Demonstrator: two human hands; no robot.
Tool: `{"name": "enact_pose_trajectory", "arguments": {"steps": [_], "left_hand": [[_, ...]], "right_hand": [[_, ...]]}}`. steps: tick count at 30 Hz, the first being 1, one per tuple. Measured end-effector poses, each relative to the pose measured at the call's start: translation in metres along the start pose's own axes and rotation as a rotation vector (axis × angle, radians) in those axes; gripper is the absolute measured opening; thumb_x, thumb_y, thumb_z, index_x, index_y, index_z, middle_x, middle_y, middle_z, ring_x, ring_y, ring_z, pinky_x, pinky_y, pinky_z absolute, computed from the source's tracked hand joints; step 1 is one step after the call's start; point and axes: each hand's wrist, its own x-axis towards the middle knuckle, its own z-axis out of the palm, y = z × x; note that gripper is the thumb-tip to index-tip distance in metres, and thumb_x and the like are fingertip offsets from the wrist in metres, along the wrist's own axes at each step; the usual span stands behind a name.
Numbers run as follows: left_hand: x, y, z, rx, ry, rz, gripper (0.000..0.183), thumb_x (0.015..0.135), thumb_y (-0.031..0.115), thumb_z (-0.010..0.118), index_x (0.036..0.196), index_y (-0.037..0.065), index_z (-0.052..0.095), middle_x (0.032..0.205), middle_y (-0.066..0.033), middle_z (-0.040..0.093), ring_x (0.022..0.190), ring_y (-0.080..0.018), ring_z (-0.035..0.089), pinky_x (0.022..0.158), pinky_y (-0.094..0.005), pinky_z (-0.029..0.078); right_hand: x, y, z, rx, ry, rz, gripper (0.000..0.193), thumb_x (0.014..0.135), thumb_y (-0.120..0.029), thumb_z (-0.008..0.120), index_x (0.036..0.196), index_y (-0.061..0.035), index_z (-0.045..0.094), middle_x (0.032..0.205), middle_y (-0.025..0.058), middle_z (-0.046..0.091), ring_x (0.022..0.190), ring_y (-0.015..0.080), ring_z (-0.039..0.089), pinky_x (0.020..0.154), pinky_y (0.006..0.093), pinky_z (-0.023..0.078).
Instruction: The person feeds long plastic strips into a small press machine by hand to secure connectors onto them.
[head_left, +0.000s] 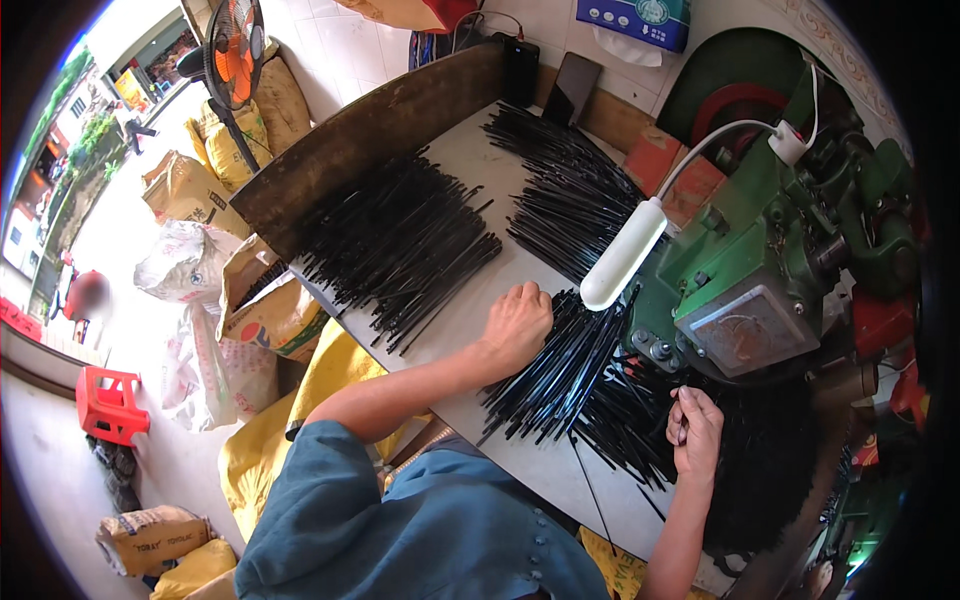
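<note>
Long thin black rods, which look like plastic or metal, lie in bundles on the pale worktable [465, 140]. My left hand [518, 325] is closed at the edge of the near bundle [560, 375]; its curled fingers hide what they hold, if anything. Closer to the green machine [745, 300], my right hand [695, 430] is closed too, thumb and fingers pressed together. Something dark shows at its fingers, too small to name. More rods [625, 425] lie loosely between the right hand and the near bundle.
A wide rod bundle [390, 245] lies left and another [565, 190] behind. A white lamp [625, 255] on a bent neck hangs over the near bundle. A brown board [375, 125] edges the table; a phone [572, 88] leans behind. Sacks [265, 300] and a red stool [112, 405] stand left.
</note>
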Motion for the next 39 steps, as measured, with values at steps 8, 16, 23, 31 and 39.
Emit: {"name": "enact_pose_trajectory", "arguments": {"steps": [8, 16, 23, 31, 39], "left_hand": [[-0.002, -0.016, -0.009, -0.036, -0.11, -0.063, 0.017, 0.066, 0.003, 0.048, 0.081, -0.006, 0.051, 0.087, -0.019, 0.05, 0.081, -0.0315, 0.052, 0.067, -0.0383, 0.046], [-0.001, -0.022, -0.009, -0.063, 0.005, -0.074, 0.02, 0.068, 0.004, 0.047, 0.086, -0.003, 0.05, 0.086, -0.0166, 0.048, 0.084, -0.0289, 0.049, 0.067, -0.0381, 0.043], [-0.015, -0.078, -0.027, 0.366, 0.16, -0.18, 0.029, 0.068, 0.006, 0.05, 0.097, 0.0, 0.047, 0.088, -0.0138, 0.045, 0.082, -0.0263, 0.044, 0.065, -0.0342, 0.039], [-0.022, -0.116, -0.054, -0.082, 0.149, -0.211, 0.027, 0.06, -0.006, 0.047, 0.086, -0.004, 0.052, 0.08, -0.0201, 0.052, 0.078, -0.0347, 0.05, 0.066, -0.0394, 0.043], [-0.012, -0.139, -0.063, -0.344, 0.108, -0.368, 0.042, 0.057, 0.002, 0.064, 0.098, -0.001, 0.056, 0.087, -0.0161, 0.059, 0.08, -0.0229, 0.058, 0.071, -0.0299, 0.047]], "right_hand": [[0.005, 0.001, 0.016, 0.001, -0.028, -0.023, 0.016, 0.083, -0.019, 0.05, 0.077, -0.0042, 0.05, 0.056, 0.0002, 0.043, 0.038, 0.0055, 0.035, 0.034, 0.0183, 0.025], [0.004, 0.01, 0.005, -0.002, 0.046, -0.053, 0.018, 0.083, -0.021, 0.05, 0.071, -0.0072, 0.045, 0.057, 0.0012, 0.045, 0.04, 0.0071, 0.039, 0.036, 0.0179, 0.031], [0.008, 0.009, 0.003, 0.003, 0.042, -0.048, 0.019, 0.082, -0.021, 0.051, 0.07, -0.0077, 0.045, 0.056, 0.0012, 0.045, 0.04, 0.0072, 0.039, 0.037, 0.0176, 0.032], [0.004, 0.01, 0.008, -0.018, 0.025, -0.03, 0.019, 0.083, -0.02, 0.051, 0.07, -0.0076, 0.045, 0.057, 0.0016, 0.045, 0.04, 0.0075, 0.04, 0.036, 0.0176, 0.032], [-0.001, 0.0, 0.016, -0.016, -0.047, -0.021, 0.016, 0.083, -0.018, 0.05, 0.072, -0.0068, 0.047, 0.059, 0.0014, 0.045, 0.042, 0.0075, 0.04, 0.037, 0.0189, 0.03]]}}
